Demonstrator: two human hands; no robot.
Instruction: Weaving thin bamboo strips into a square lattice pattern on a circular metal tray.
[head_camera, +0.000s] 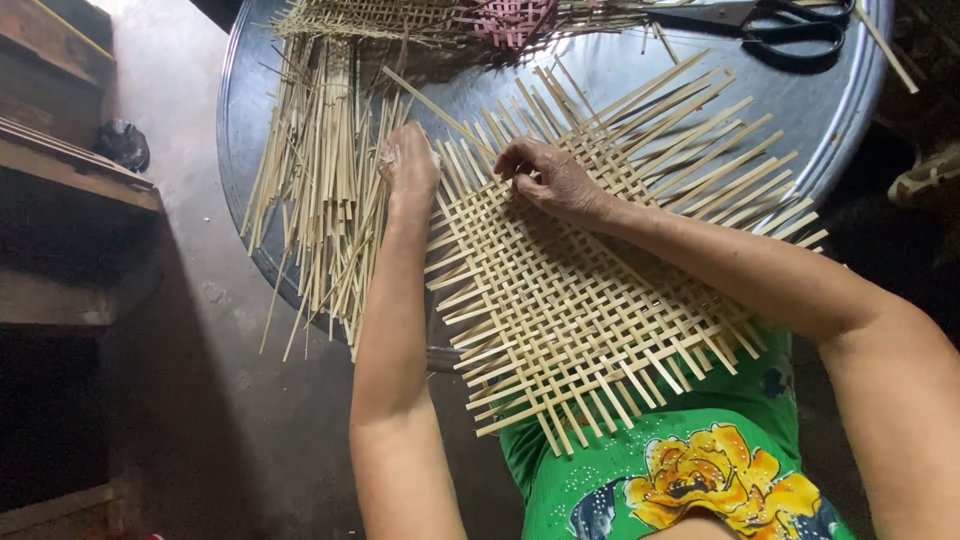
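A round dark metal table (600, 75) carries the work: a loosely woven bamboo-strip mat (600, 290), lying flat and reaching off the near rim over the lap of a person in a green floral garment (700, 470). To the mat's left a heap of loose bamboo strips (320, 170) spills over the table's edge. At the far side lie more woven pieces, one with a pinkish patch (505, 18), and black-handled scissors (790, 22).

The left hand (408, 160) rests at the mat's upper-left corner, fingers curled down over strip ends; whether it pinches one or merely presses cannot be told from this angle. The right hand (550, 180) sits just beside it on the weave, fingertips bunched closed on what appears to be a single strip near the top edge.

The weave looks open and unlocked at its borders, so a hard tug from either hand could slide crossing strips out of line and loosen the lattice. The thin strip under the right fingertips could split or snap if bent sharply. The part overhanging the rim is unsupported and could sag or pull the mat off square. Splintered strip ends could also prick bare fingers.
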